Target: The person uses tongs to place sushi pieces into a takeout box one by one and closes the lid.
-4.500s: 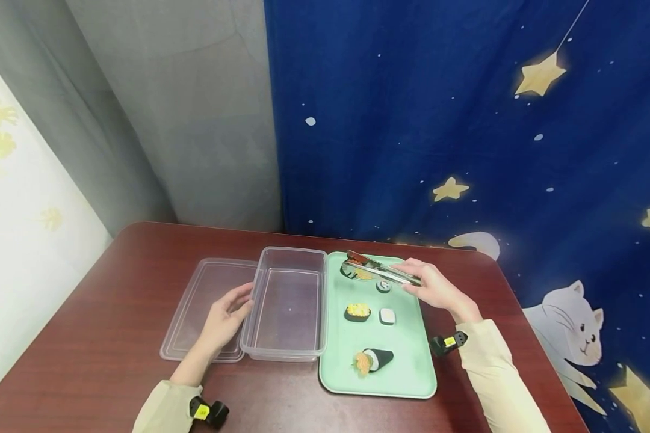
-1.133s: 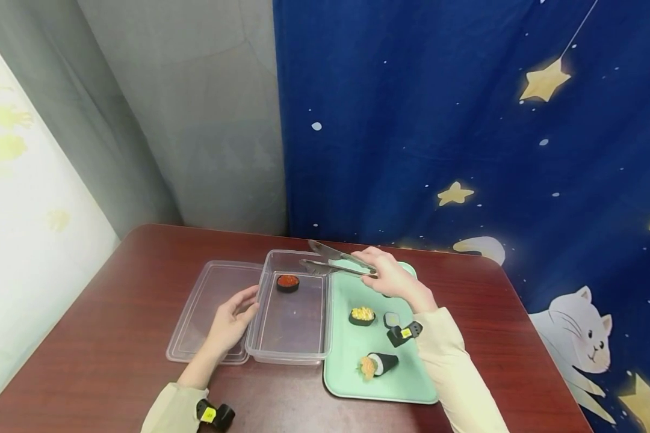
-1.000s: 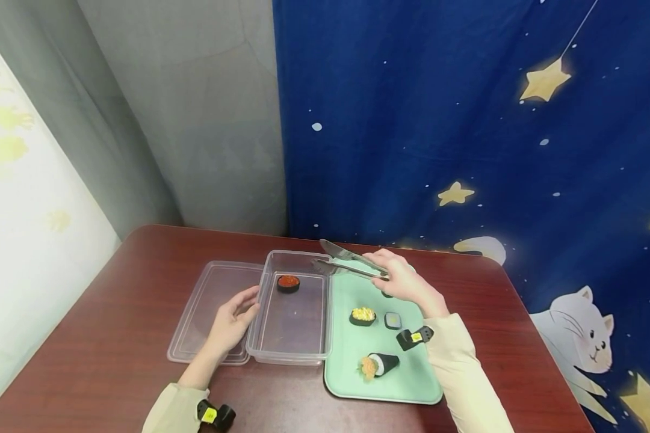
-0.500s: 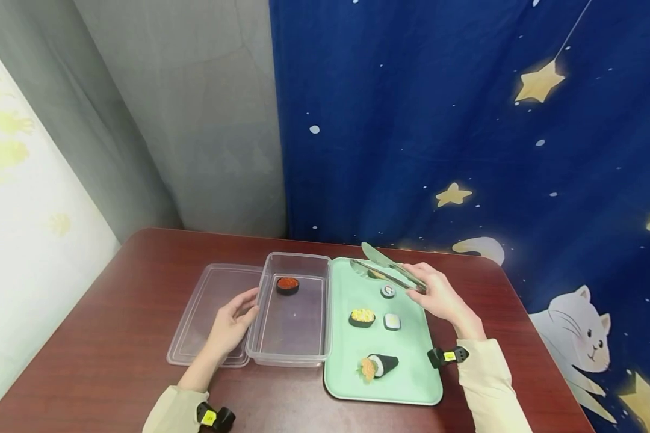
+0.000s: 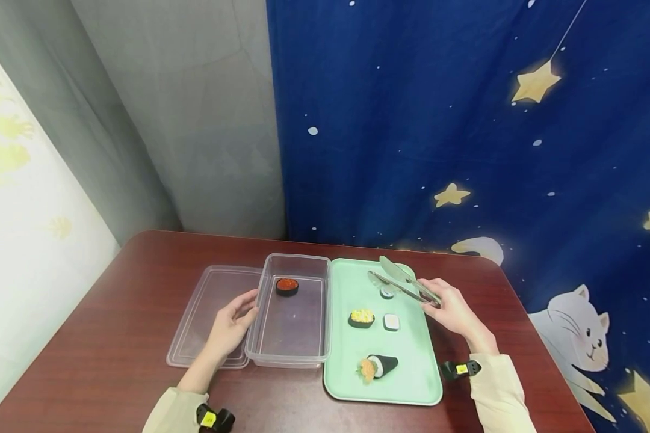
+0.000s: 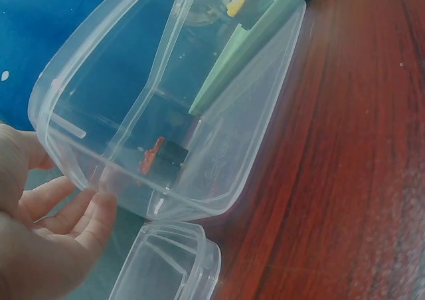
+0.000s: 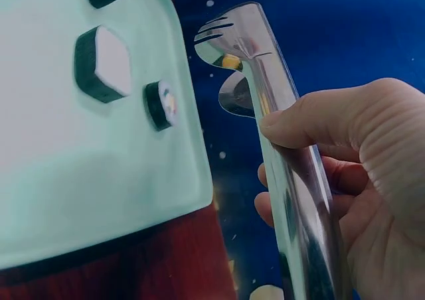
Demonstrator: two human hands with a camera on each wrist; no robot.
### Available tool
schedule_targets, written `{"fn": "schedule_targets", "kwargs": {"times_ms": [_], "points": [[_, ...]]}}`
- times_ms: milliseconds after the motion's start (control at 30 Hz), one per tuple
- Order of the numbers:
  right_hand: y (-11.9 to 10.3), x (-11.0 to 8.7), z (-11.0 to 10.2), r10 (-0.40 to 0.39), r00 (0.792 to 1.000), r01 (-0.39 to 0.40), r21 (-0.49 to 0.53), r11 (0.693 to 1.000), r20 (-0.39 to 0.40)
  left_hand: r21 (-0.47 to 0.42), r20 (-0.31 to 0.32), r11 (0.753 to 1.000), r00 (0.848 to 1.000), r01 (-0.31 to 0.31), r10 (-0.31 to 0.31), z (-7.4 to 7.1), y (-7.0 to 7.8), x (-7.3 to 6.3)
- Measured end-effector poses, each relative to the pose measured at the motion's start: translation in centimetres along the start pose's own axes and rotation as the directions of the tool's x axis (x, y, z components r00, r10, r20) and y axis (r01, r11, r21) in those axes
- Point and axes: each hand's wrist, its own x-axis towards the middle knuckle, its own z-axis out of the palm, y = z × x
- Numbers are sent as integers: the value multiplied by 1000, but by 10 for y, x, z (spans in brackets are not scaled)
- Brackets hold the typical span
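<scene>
My right hand (image 5: 451,305) grips metal tongs (image 7: 292,174). Their two arms stand apart with a gap at the tips, over the far end of the green tray (image 5: 346,385), overlapping a small round sushi roll (image 5: 387,293) in the head view. Also on the tray lie a corn-topped sushi (image 5: 362,318), a white square roll (image 5: 391,322) and a dark cone hand roll (image 5: 384,364). My left hand (image 5: 229,325) rests its fingertips against the outer left wall of a clear plastic box (image 5: 289,359). Inside, near its far left corner, sits a red roe sushi (image 5: 287,287).
A clear lid (image 5: 192,337) lies on the table (image 5: 114,313), left of the box and partly under my left forearm. The tray's left edge runs right beside the box. A grey curtain (image 5: 195,120) and a blue curtain (image 5: 390,132) hang behind the table.
The red roe sushi moved from the tray into the box. My right hand, over the box's far right edge a second ago, swung the tongs right, back over the tray. My left hand stayed.
</scene>
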Motion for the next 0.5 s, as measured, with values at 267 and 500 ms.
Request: {"fn": "schedule_targets", "kwargs": {"times_ms": [267,500], "points": [[12,-8,8,61,998,-61,-23,998,28,-8,-1,1000,1000,-5,5,0,0,0],[16,-11,10,106,993,-105,-34,994,49,-10,-2,1000,1000,-12,12,0,-2,0]]}}
